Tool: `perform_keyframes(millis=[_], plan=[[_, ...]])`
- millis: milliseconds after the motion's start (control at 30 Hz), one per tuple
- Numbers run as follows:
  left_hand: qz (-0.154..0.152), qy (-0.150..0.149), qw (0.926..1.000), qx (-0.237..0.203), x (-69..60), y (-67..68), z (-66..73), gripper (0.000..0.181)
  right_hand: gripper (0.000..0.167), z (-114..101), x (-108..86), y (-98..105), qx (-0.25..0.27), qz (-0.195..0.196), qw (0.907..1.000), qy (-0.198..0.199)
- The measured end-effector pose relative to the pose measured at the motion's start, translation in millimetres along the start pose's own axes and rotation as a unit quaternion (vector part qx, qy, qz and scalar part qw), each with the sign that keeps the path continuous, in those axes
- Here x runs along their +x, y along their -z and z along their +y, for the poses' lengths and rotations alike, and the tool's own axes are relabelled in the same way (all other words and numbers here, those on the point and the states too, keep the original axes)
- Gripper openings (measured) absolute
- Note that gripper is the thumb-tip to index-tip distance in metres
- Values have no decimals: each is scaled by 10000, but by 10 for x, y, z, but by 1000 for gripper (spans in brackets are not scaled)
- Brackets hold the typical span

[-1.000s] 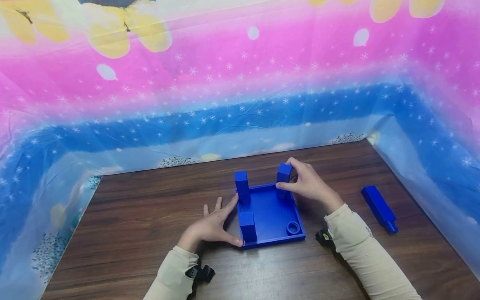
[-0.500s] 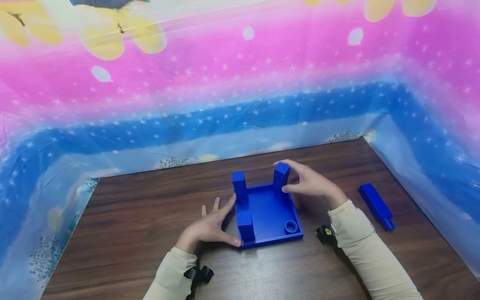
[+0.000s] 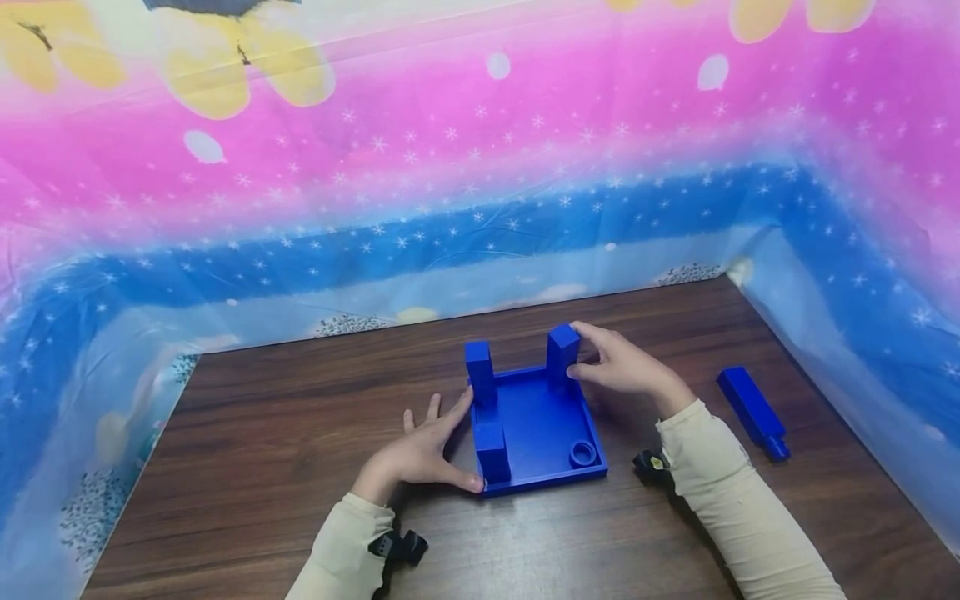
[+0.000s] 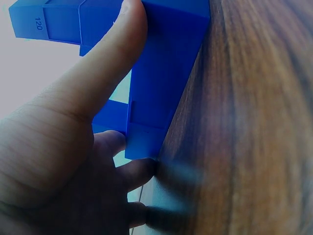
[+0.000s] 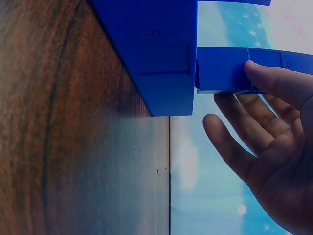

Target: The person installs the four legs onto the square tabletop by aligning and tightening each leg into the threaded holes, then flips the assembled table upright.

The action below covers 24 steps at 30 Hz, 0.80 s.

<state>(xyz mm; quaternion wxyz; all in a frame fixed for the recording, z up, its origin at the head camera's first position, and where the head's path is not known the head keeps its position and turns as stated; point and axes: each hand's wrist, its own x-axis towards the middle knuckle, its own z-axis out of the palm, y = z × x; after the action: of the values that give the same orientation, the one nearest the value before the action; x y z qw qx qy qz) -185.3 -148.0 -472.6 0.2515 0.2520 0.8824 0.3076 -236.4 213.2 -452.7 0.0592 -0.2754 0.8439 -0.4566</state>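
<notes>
On the wooden table lies a blue square tray (image 3: 532, 425) with a low rim. Three blue square posts stand at its corners: a far-left post (image 3: 480, 371), a near-left post (image 3: 492, 452) and a far-right post (image 3: 562, 354). A round blue socket (image 3: 582, 454) shows at the near-right corner. My left hand (image 3: 420, 450) rests along the tray's left side, fingers spread, thumb at the near-left corner. With thumb and fingers, my right hand (image 3: 622, 362) pinches the far-right post; in the right wrist view the thumb (image 5: 274, 81) lies on its marked face.
Another blue post (image 3: 752, 411) with a round peg end lies on the table (image 3: 262, 467) to the right, beyond my right forearm. A patterned pink and blue cloth (image 3: 420, 192) hangs around the table's back and sides.
My right thumb has shifted from across the front of the far-right post to its right side, and the post has turned a little. My left hand keeps its place on the tray.
</notes>
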Motion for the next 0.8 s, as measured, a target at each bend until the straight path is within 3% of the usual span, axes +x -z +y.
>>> perform_keyframes(millis=[233,567,800], plan=[[8,-15,10000,-22,-6,-3,3,137,49,-4,0,4,-255,84,9996,-57],[7,-26,10000,-7,-1,-7,-9,137,37,-35,-1,-11,-337,338,9988,-71],[6,-32,10000,-26,-1,-5,-21,138,45,-53,25,-50,-382,449,9980,-220]])
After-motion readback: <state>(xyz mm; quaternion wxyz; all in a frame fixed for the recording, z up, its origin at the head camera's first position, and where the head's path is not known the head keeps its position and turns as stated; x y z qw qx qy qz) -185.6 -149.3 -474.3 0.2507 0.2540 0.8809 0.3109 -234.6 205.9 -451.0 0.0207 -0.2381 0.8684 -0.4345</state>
